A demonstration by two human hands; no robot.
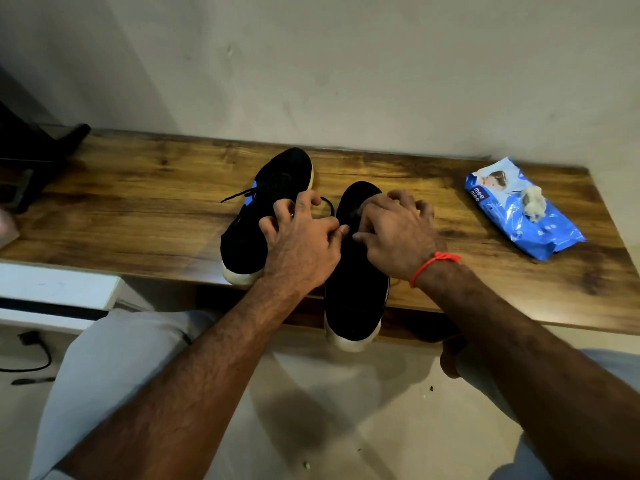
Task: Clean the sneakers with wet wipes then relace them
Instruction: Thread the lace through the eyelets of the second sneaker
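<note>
Two black sneakers with white soles lie on a wooden table (138, 209). The left sneaker (242, 233) sits further back, its black lace trailing out to the left. The right sneaker (353, 299) overhangs the table's near edge. My left hand (301, 237) and my right hand (398, 233) meet over the right sneaker's lacing area, fingers curled, pinching its black lace (329, 202), which loops out beyond my left hand. A blue wet wipes pack (519, 213) lies at the right with a crumpled used wipe (533, 202) on top.
A dark object (38, 161) stands at the table's back left corner. A wall runs just behind the table. Below are my knees in light trousers (114, 368), a white shelf (55, 289) at left, and a black cable (34, 355) on the floor.
</note>
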